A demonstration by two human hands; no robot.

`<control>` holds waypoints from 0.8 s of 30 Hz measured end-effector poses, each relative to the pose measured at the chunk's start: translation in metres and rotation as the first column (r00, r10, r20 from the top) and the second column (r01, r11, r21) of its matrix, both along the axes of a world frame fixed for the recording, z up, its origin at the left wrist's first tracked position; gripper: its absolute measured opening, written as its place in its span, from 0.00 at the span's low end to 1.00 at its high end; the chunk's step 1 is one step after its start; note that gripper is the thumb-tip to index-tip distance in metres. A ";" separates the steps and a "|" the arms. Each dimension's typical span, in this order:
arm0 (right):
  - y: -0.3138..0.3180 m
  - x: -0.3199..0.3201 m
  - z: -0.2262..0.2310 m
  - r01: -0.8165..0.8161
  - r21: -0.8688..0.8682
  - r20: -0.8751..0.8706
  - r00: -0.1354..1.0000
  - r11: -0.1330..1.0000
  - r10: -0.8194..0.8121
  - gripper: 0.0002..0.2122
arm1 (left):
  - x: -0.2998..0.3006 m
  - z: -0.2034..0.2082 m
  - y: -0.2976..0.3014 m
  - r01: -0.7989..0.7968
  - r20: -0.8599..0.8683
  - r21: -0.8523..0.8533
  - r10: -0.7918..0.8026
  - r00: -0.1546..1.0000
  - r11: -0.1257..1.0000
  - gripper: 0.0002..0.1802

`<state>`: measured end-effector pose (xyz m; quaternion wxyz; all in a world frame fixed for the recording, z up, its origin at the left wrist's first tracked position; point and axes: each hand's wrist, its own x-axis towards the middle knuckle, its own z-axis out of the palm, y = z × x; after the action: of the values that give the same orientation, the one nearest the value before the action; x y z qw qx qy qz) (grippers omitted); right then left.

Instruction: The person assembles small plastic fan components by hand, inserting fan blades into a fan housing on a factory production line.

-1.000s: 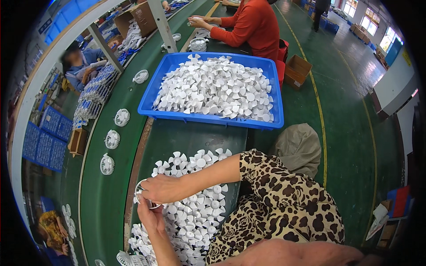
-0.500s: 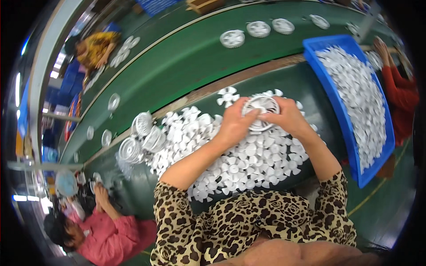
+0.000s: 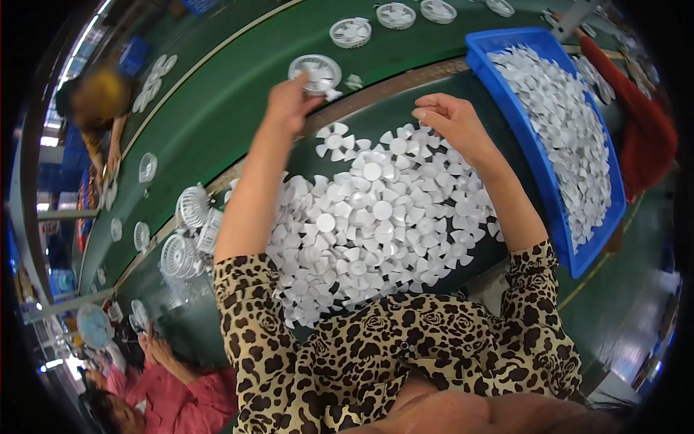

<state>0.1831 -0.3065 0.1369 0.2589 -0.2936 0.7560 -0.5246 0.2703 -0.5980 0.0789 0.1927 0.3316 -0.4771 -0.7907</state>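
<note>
Left hand: our left hand (image 3: 290, 105) is out over the far green belt (image 3: 238, 119), fingers on the near-left rim of a round white fan housing (image 3: 324, 71); can't tell if the grip is really pinching it or just resting there
Right hand: ours (image 3: 454, 124) hovers over the far right of the blade pile, grip loosely curled, nothing visible in it; can't tell whether the fingertips meet
Housing: on or just above the belt, with what looks like a fan blade inside
Handling: we'd guess super light, stiff plastic, a bit slick, and those thin ribs might crack if squeezed; take the outer rim
White fan blades (image 3: 383, 210): heaped on the bench (image 3: 383, 116) in front of us; probably featherweight and rigid, so we'd pick them up by the hub
Spare housings (image 3: 179, 255): bunched left of the pile
Blue tub (image 3: 517, 38): right side, loaded with more blades
</note>
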 end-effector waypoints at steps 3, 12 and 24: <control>0.034 -0.023 -0.020 0.030 0.070 -0.214 0.977 0.997 -0.014 0.12 | 0.017 0.003 -0.030 0.122 0.094 -0.129 -0.111 0.989 0.984 0.14; 0.049 0.009 -0.015 -0.141 0.378 -0.673 0.636 0.915 0.376 0.24 | 0.215 0.042 -0.090 0.551 0.549 -0.834 0.145 0.823 0.027 0.29; 0.029 -0.011 -0.041 0.076 0.450 -0.798 0.480 0.890 0.363 0.13 | 0.269 0.035 -0.082 0.746 0.744 -0.664 0.138 0.654 0.043 0.26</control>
<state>0.1717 -0.2778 0.0963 -0.0550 -0.5165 0.8485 -0.1015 0.5389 -0.6797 0.1137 -0.0133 0.2411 -0.9621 -0.1270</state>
